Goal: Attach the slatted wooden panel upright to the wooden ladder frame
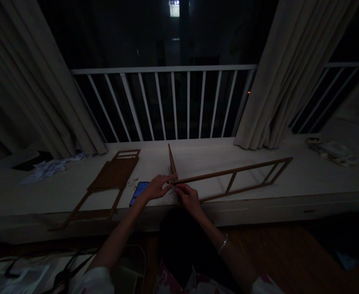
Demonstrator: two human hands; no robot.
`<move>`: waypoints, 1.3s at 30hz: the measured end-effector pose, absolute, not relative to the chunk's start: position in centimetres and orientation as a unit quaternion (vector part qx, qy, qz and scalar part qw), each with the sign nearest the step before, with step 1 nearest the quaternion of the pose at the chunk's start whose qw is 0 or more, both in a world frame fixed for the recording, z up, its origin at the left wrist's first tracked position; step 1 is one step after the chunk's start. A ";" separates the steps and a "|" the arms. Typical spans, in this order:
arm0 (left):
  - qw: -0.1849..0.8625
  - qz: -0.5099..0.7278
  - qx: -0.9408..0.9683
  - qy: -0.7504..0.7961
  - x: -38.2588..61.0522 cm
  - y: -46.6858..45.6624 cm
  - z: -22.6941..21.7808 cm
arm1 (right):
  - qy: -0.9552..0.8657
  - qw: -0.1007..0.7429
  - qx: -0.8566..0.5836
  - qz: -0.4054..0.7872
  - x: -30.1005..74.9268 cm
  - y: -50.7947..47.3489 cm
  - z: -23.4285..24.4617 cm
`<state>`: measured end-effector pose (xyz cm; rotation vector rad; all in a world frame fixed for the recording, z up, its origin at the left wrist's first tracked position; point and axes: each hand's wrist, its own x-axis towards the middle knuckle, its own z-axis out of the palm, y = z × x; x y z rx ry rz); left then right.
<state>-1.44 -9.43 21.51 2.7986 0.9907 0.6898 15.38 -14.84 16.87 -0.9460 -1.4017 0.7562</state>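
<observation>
A long wooden ladder-like frame (pixel 233 179) lies on its long edge on the white sill, its near end at my hands. At that end a narrow wooden piece (pixel 172 161) meets it at an angle. My left hand (pixel 160 186) grips the joint, thumb and fingers closed around the wood. Just below it, my right hand (pixel 189 198) pinches a thin pale rod (pixel 172 190), perhaps a hex key; dimness hides its exact shape. Left of my hands lie a lit phone (pixel 139 193) and small loose hardware (pixel 133 183).
A wooden chair-like part with a solid panel (pixel 113 173) rests at left, overhanging the front edge of the sill (pixel 259 199). White railings (pixel 173 106) and curtains (pixel 268 81) stand behind. Crumpled cloth (pixel 332 152) lies at far right, and checked cloth (pixel 49 168) at left.
</observation>
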 end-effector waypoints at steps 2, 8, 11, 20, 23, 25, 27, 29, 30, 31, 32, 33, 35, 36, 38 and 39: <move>0.016 0.191 0.934 0.300 -1.7 -9.1 22.2 | -0.620 0.594 -0.414 0.304 15.5 -14.7 16.8; -0.056 0.172 0.947 0.266 -2.1 -8.4 22.9 | -0.639 0.586 -0.417 0.273 15.4 -14.6 16.8; -0.056 0.194 0.943 0.265 -2.2 -8.2 22.2 | -0.643 0.587 -0.411 0.270 15.4 -14.4 16.7; 0.033 0.277 0.923 0.265 -1.4 -8.4 19.8 | -0.640 0.593 -0.427 0.239 15.1 -14.3 17.0; 0.059 0.303 0.909 0.281 -1.0 -8.8 19.5 | -0.634 0.603 -0.429 0.225 15.0 -14.6 17.4; 0.073 0.322 0.897 0.294 -0.8 -8.9 19.3 | -0.632 0.607 -0.432 0.214 14.9 -14.8 17.7; 0.083 0.341 0.886 0.304 -0.6 -9.1 19.0 | -0.629 0.612 -0.436 0.198 14.8 -14.9 17.8; 0.093 0.353 0.876 0.314 -0.4 -9.1 18.7 | -0.625 0.618 -0.439 0.185 14.6 -15.0 18.0; 0.096 0.358 0.872 0.319 -0.3 -9.2 18.6 | -0.623 0.621 -0.440 0.182 14.6 -15.0 18.0; 0.099 0.362 0.869 0.323 -0.2 -9.2 18.5 | -0.622 0.622 -0.439 0.182 14.5 -15.1 18.1; 0.100 0.366 0.866 0.325 -0.1 -9.2 18.4 | -0.621 0.622 -0.439 0.185 14.4 -15.1 18.2; 0.102 0.370 0.864 0.326 0.0 -9.2 18.3 | -0.620 0.622 -0.439 0.190 14.4 -15.1 18.3; 0.105 0.377 0.860 0.327 0.1 -9.3 18.2 | -0.613 0.622 -0.441 0.205 14.3 -15.2 18.4; 0.107 0.380 0.859 0.327 0.2 -9.4 18.2 | -0.608 0.624 -0.443 0.212 14.2 -15.3 18.4; 0.110 0.384 0.857 0.326 0.3 -9.5 18.2 | -0.595 0.629 -0.448 0.223 14.2 -15.3 18.3; 0.111 0.385 0.856 0.326 0.3 -9.5 18.2 | -0.591 0.632 -0.450 0.223 14.2 -15.3 18.3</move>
